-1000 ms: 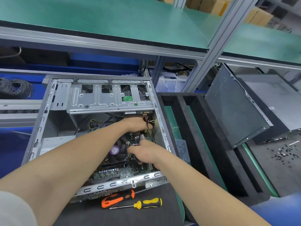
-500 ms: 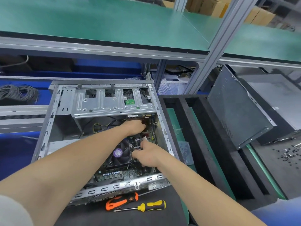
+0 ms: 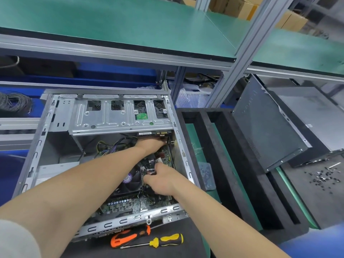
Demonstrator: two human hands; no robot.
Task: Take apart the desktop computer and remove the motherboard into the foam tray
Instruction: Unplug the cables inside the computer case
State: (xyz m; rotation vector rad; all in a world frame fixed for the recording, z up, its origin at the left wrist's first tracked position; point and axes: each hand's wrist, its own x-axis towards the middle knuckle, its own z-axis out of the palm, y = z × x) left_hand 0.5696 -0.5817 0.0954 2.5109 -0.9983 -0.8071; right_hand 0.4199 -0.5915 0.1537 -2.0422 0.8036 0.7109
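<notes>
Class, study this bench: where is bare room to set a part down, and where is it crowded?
Free: the foam tray's long slots, save where the clear bag lies; the black mat right of the yellow screwdriver; the green shelf above. Crowded: inside the case, where left hand and right hand work among cables; the patch of loose screws.

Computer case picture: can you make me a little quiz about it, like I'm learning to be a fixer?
1. True or false: the motherboard sits inside the computer case.
2. Where do the orange screwdriver and the yellow screwdriver lie? A on the green shelf; B in front of the case; C in the black tray.
3. What colour is the sticker on the fan?
Key: 1 true; 2 B; 3 purple.
</notes>
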